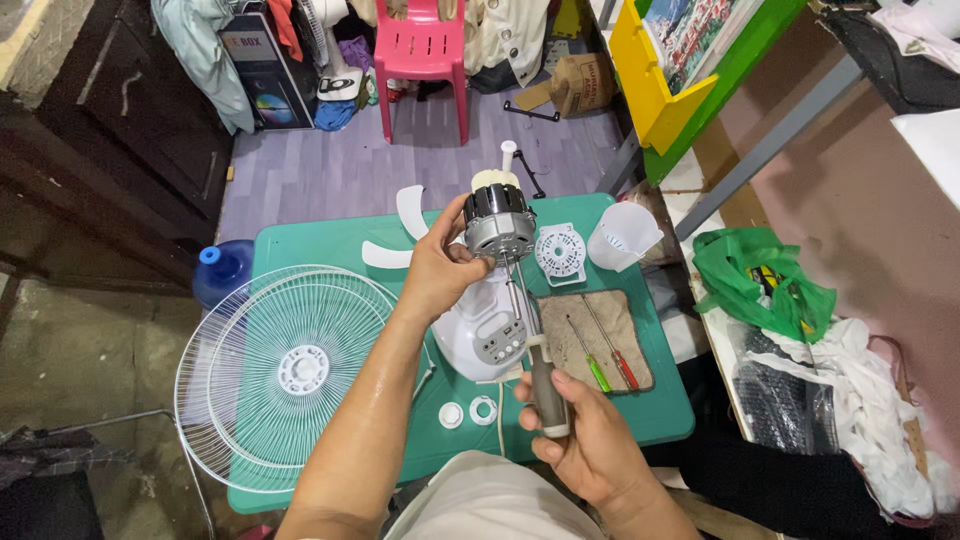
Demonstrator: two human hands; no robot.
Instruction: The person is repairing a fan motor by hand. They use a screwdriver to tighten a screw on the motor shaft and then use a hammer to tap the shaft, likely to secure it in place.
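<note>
My left hand (pixel 440 268) grips a fan motor (pixel 498 222), silver and black, held upright above the white fan base (pixel 488 335). My right hand (pixel 580 440) is closed around the grey handle of a screwdriver (pixel 545 392). Its thin shaft runs up to the underside of the motor. A white knob and cream cap stick out above the motor. The base lies on a green table (pixel 330 245) with its button panel facing up.
Two white wire fan grilles (pixel 285 370) overhang the table's left edge. A brown cloth (pixel 600 305) holds two more screwdrivers, green and red handled. Nearby are a white round cover (pixel 560 252), a clear measuring cup (pixel 622 235), two small white rings (pixel 468 412), fan blades, a pink chair (pixel 422 60).
</note>
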